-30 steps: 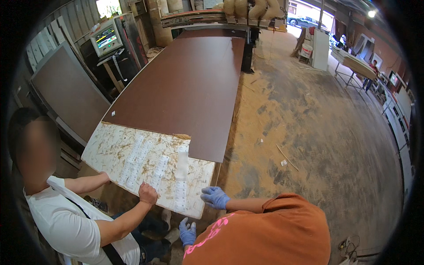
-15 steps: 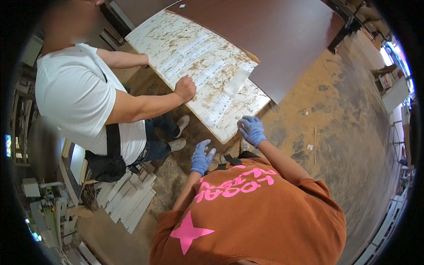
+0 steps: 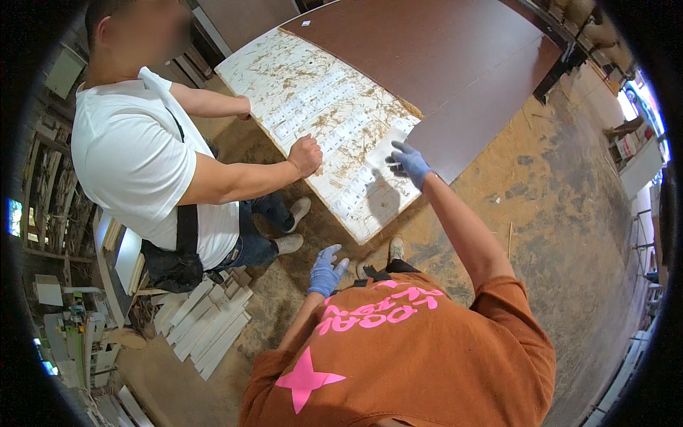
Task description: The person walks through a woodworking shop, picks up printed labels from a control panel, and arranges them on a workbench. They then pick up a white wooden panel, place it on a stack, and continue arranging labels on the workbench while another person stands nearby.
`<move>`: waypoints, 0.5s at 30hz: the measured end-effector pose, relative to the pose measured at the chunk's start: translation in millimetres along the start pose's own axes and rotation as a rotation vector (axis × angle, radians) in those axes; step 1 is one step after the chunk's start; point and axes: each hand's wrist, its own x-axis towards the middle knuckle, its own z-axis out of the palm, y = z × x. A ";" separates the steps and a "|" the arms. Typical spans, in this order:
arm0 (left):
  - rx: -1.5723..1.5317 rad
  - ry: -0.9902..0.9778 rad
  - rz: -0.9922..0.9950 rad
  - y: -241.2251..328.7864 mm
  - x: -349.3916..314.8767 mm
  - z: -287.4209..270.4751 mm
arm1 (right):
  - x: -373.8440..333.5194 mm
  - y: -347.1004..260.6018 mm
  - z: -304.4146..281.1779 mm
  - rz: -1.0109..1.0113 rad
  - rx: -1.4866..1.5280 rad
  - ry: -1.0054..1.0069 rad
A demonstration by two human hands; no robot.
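Observation:
My right hand (image 3: 410,165), in a blue glove with pale fingertips, reaches over the near right part of a white board (image 3: 366,222) strewn with sawdust. Its fingers are apart, just above a strip of printed labels (image 3: 352,196) with a blank pale end; whether they touch it I cannot tell. My left hand (image 3: 326,272), gloved alike, hangs in front of my body short of the board's near edge, fingers spread and holding nothing. More printed label strips (image 3: 348,129) lie farther back on the board.
A large brown panel (image 3: 455,78) lies beyond the white board. At the left a person (image 3: 135,142) in a white shirt rests a closed fist (image 3: 305,156) by the board's edge. White offcut strips (image 3: 213,327) are piled on the sawdust-covered floor (image 3: 526,206).
My right hand has moved up and forward from beside the board's near corner to over the label strip. My left hand stays nearly in place. The view has shifted slightly.

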 end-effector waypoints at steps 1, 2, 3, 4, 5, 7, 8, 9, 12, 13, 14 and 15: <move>-0.003 0.001 0.011 2.5 0.8 -0.6 | 8.6 -6.9 1.9 0.002 -0.018 0.005; -0.014 0.009 0.017 3.3 0.9 0.7 | 10.8 -9.1 2.1 -0.043 -0.042 0.022; -0.022 0.028 0.016 0.7 0.4 -0.5 | 7.2 -18.7 11.1 -0.162 -0.115 0.007; -0.032 0.042 0.003 -6.2 -5.4 -1.8 | -3.0 -21.6 20.7 -0.268 -0.189 -0.008; -0.030 0.064 0.001 -12.5 -4.6 -5.2 | -10.3 -19.3 28.7 -0.375 -0.262 -0.021; -0.037 0.088 -0.003 -21.5 -3.4 -4.8 | -29.5 3.3 27.1 -0.433 -0.450 0.092; -0.023 0.082 -0.050 -25.7 -9.2 -7.4 | -35.0 28.9 21.7 -0.439 -0.613 0.109; 0.008 0.071 -0.085 -44.5 -13.8 -3.3 | -44.6 51.5 19.1 -0.449 -0.783 0.121; 0.086 -0.051 -0.288 -86.7 -16.8 2.1 | -81.3 92.1 22.9 -0.384 -1.247 0.178; -0.122 -0.038 -0.438 -95.1 -19.3 2.9 | -87.0 117.0 15.3 -0.527 -1.340 0.200; -0.330 -0.024 -0.592 -118.2 -25.3 9.9 | -88.6 136.2 12.0 -0.668 -1.427 0.217; -0.329 -0.023 -0.592 -162.3 -74.4 6.6 | -87.4 143.2 14.1 -0.648 -1.388 0.241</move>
